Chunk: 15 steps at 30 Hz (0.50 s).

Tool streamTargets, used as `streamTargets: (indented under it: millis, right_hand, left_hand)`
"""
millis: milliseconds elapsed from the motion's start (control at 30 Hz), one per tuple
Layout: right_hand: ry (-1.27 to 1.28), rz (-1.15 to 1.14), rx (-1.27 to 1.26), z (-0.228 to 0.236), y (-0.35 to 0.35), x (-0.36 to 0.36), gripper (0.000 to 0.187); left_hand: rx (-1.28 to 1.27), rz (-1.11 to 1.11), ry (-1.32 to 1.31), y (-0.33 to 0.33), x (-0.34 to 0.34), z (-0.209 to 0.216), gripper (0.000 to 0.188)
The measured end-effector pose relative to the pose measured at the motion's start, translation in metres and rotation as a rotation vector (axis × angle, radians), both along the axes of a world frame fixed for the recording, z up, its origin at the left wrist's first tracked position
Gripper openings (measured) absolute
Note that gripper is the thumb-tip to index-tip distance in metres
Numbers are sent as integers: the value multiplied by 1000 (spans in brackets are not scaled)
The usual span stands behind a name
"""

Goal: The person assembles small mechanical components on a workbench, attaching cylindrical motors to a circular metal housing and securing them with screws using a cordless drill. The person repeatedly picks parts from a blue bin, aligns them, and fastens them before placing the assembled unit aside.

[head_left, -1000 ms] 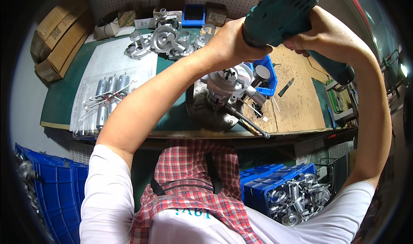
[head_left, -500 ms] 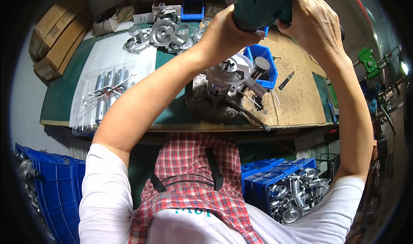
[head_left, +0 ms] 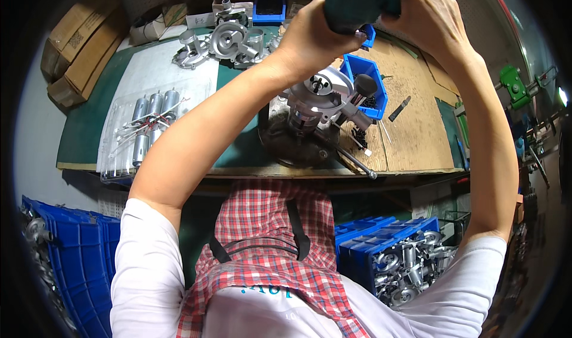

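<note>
Because the top edge cuts it short, only part of the dark green power tool shows, up above the round metal part and the blue bin. The left hand has its thumb and fingers clamped around the tool's low end. The right hand is on the other side with its thumb against the tool, but its other fingers are hidden, so I can't tell if they close on it. The tool looks heavy and hard, and may be a bit slippery. One hand on the handle and one around the body seems best. A second ago, one end sticks out below the right hand; now that end is hidden and the tool sits higher.
</note>
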State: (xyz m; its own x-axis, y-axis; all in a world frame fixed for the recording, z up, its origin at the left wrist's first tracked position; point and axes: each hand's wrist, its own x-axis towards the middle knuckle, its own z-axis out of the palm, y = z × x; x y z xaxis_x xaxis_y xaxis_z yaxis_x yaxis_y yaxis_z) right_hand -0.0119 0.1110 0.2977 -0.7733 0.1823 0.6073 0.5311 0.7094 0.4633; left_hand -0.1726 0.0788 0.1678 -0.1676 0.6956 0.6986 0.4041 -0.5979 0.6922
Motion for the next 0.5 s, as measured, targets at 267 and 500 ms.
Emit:
streamTargets:
  millis: [267, 500]
  right_hand:
    - [-64, 299, 19, -3, 17, 6, 54]
    - [-14, 506, -127, -2, 42, -7, 65]
  left_hand:
    - [220, 153, -2, 4, 16, -4, 50]
    - [314, 256, 21, 1, 20, 1, 45]
